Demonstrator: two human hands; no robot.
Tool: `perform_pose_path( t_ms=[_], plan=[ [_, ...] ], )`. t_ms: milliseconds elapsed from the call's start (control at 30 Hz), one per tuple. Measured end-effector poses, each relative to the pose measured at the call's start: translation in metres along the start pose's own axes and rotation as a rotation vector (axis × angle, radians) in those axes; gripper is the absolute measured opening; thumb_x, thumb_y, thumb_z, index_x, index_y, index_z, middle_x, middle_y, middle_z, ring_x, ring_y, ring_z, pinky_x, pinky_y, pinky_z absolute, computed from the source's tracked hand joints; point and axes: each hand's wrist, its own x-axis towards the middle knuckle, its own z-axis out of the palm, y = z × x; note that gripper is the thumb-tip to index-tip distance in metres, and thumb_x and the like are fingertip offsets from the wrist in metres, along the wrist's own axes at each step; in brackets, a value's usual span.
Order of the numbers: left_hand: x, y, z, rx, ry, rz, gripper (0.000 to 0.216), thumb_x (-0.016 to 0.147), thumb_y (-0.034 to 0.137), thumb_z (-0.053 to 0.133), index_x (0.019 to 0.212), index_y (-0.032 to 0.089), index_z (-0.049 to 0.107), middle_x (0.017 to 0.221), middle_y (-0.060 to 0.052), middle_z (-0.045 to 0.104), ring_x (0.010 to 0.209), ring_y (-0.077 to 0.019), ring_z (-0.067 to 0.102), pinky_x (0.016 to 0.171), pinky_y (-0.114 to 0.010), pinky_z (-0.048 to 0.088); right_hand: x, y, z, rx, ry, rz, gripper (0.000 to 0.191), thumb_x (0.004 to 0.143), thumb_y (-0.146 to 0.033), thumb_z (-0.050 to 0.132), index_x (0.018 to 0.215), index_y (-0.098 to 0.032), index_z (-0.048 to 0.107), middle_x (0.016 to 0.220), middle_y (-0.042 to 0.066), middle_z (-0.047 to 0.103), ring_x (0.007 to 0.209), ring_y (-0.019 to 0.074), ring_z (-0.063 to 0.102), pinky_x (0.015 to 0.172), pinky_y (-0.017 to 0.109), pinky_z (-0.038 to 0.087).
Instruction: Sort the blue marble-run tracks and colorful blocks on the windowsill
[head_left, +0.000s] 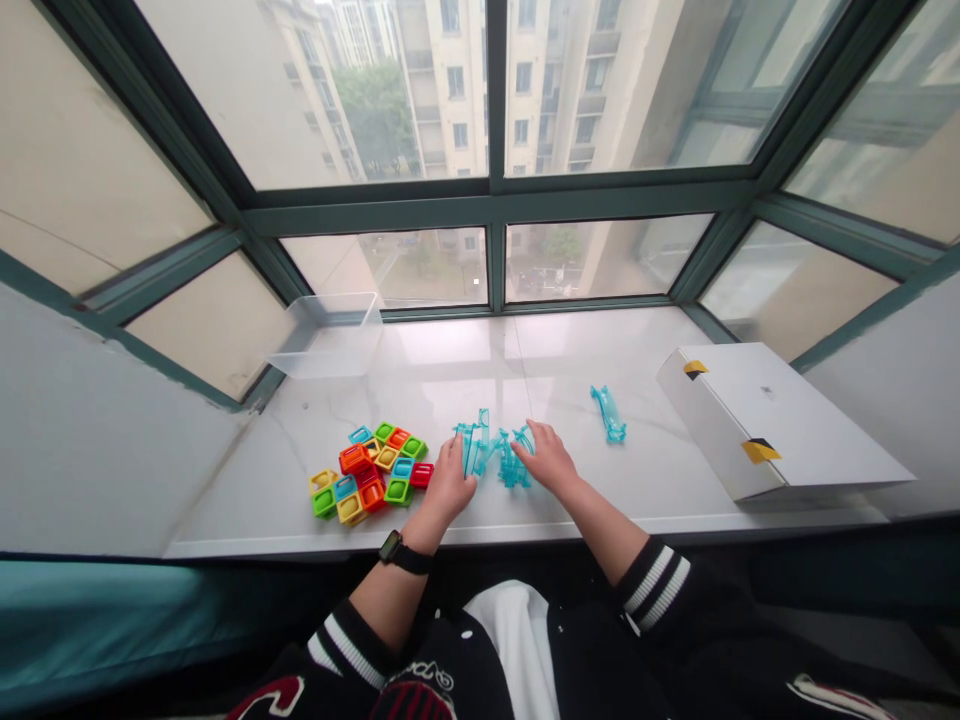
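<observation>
Several clear light-blue plastic pieces with thin bars lie in front of me on the white sill. My left hand (452,480) is closed at the side of one upright blue plastic piece (475,447), its fingertips partly hidden. Beside it, my right hand (549,460) has thumb and fingers around the right side of a cluster of blue plastic pieces (514,470). The two groups nearly meet between my hands; whether they are joined I cannot tell. Farther right lies a separate long blue plastic piece (609,415), apart from both hands.
Left of my hands is a pile of coloured square blocks (367,485) in red, yellow, green and blue. A clear plastic bin (330,340) stands at the back left. A white box (780,420) with yellow-black tape sits at the right. Windows border the marble sill (465,350).
</observation>
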Motion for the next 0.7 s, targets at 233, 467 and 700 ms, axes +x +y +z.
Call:
perform_pose_path(
  t_ms=[233, 467, 700],
  plan=[
    [0.006, 0.009, 0.009, 0.045, -0.052, 0.008, 0.087, 0.076, 0.012, 0.060, 0.160, 0.020, 0.040, 0.157, -0.019, 0.045, 0.145, -0.0369, 0.047, 0.124, -0.050, 0.039, 0.049, 0.072, -0.096, -0.266, 0.391, 0.194, 0.052, 0.092, -0.043, 0.062, 0.137, -0.019, 0.062, 0.145, 0.021, 0.056, 0.138, 0.0383, 0.048, 0.117, 0.058, 0.036],
    [0.011, 0.013, 0.014, -0.014, -0.075, 0.025, 0.079, 0.080, 0.015, 0.060, 0.157, 0.021, 0.044, 0.151, -0.017, 0.049, 0.136, -0.0331, 0.053, 0.120, -0.048, 0.042, 0.067, 0.124, -0.117, -0.237, 0.223, 0.363, 0.061, 0.082, -0.030, 0.070, 0.141, -0.019, 0.058, 0.132, 0.024, 0.065, 0.126, 0.0402, 0.061, 0.109, 0.060, 0.044],
    [0.010, 0.008, 0.008, -0.167, -0.080, -0.024, 0.080, 0.081, 0.018, 0.061, 0.158, 0.022, 0.043, 0.147, -0.014, 0.052, 0.114, -0.0243, 0.063, 0.107, -0.041, 0.052, 0.039, 0.079, -0.100, 0.017, 0.229, 0.165, 0.052, 0.089, -0.035, 0.062, 0.138, -0.020, 0.056, 0.133, 0.014, 0.071, 0.114, 0.0293, 0.070, 0.105, 0.047, 0.052]
  ],
)
